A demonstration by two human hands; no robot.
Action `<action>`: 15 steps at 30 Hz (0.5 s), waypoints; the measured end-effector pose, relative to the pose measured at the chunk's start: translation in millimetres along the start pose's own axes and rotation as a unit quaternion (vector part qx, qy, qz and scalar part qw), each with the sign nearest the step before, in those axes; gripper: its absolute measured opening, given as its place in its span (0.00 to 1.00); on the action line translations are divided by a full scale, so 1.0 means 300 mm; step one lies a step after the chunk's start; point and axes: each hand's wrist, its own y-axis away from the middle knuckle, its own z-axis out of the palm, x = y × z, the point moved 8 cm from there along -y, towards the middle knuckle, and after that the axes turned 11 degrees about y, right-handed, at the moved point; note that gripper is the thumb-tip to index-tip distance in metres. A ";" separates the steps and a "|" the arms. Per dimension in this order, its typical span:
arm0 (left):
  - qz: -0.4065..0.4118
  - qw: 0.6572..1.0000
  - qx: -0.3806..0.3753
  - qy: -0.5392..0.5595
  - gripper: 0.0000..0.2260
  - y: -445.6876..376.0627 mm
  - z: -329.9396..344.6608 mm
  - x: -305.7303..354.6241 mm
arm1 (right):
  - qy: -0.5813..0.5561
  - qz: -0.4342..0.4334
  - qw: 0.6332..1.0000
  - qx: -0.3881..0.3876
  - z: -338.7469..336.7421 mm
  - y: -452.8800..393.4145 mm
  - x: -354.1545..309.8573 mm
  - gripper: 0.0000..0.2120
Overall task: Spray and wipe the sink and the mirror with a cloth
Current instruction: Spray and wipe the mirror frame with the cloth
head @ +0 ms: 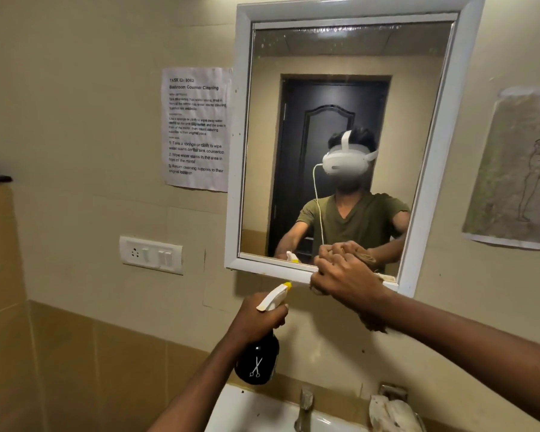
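Right forearm fills the lower right corner, nearest the lens. It runs up to the right hand [345, 280], which is clenched on a brown cloth [373, 322] and pressed against the lower frame edge of the mirror [340, 88]. Most of the cloth is hidden behind the hand and wrist; only a ragged piece shows under the wrist and a sliver at the glass beside the knuckles.

Left hand [258, 316] grasps the neck of a spray bottle [258, 363] — dark body with a white scissors mark, white trigger head, yellow nozzle tip pointing up and right toward the mirror's bottom edge. Whether a finger rests on the trigger cannot be made out.

Sink [247, 410] is cut off by the bottom edge; only its white back rim and part of the basin show. A metal tap [304, 406] stands at the rim. To its right lies a pale crumpled thing [390, 413] — material unclear, partly cut off.

The mirror's upper glass carries specks and streaks. A printed notice [197, 127] is taped left of the frame, small print blurred. Switch plate [152, 254] below it. A sketch on paper [518, 173] hangs at right, cropped by the picture edge.
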 end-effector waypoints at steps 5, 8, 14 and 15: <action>0.024 0.999 -0.018 -0.012 0.12 -0.027 0.037 0.023 | -0.005 0.023 1.000 -0.017 0.012 0.015 0.014 0.14; 0.029 0.999 -0.016 -0.014 0.13 -0.038 0.037 0.020 | -0.011 0.031 0.999 -0.027 -0.005 -0.004 0.008 0.14; 0.009 1.000 -0.004 -0.014 0.11 -0.065 0.012 0.006 | -0.013 0.050 0.998 -0.027 -0.019 -0.075 -0.048 0.08; 0.009 1.000 -0.005 -0.018 0.12 -0.066 0.006 0.006 | -0.008 0.043 0.999 -0.023 -0.023 -0.060 -0.045 0.08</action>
